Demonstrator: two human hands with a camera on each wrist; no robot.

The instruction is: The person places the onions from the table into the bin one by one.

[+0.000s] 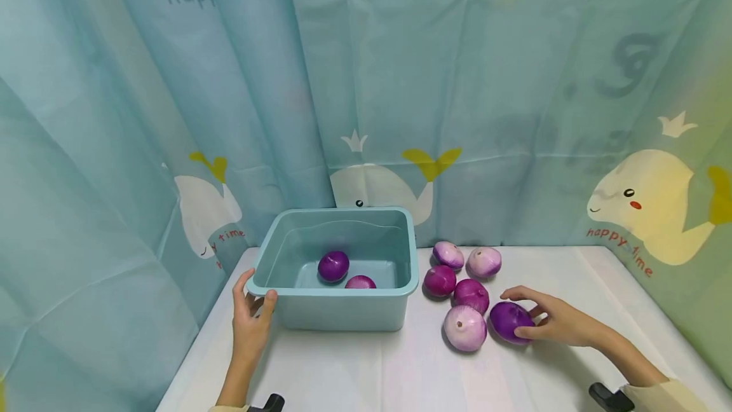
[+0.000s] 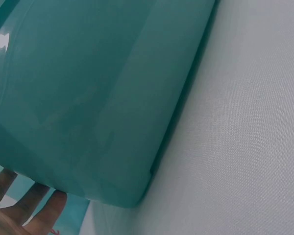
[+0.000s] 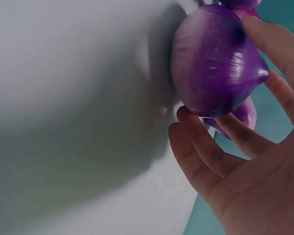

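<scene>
At the left front corner of a light-blue plastic bin point(image 1: 343, 310), my left hand point(image 1: 251, 323) holds the rim, thumb on the front and fingers round the left side. Its fingers point(image 2: 49, 210) show past the bin's wall in the left wrist view. Inside the bin lie a dark purple onion point(image 1: 333, 266) and a redder onion point(image 1: 360, 282), partly hidden by the front wall. On the right, my right hand point(image 1: 563, 322) has thumb and fingers around a glossy deep-purple onion point(image 3: 215, 63), which sits on the table.
Several more onions cluster between bin and right hand: a pale one point(image 1: 465, 329) in front, two magenta ones point(image 1: 440, 281) mid-group, two whitish-purple ones point(image 1: 484, 262) at the back. A white cloth covers the table point(image 1: 343, 374). Blue whale-print curtains point(image 1: 503, 81) hang behind and at both sides.
</scene>
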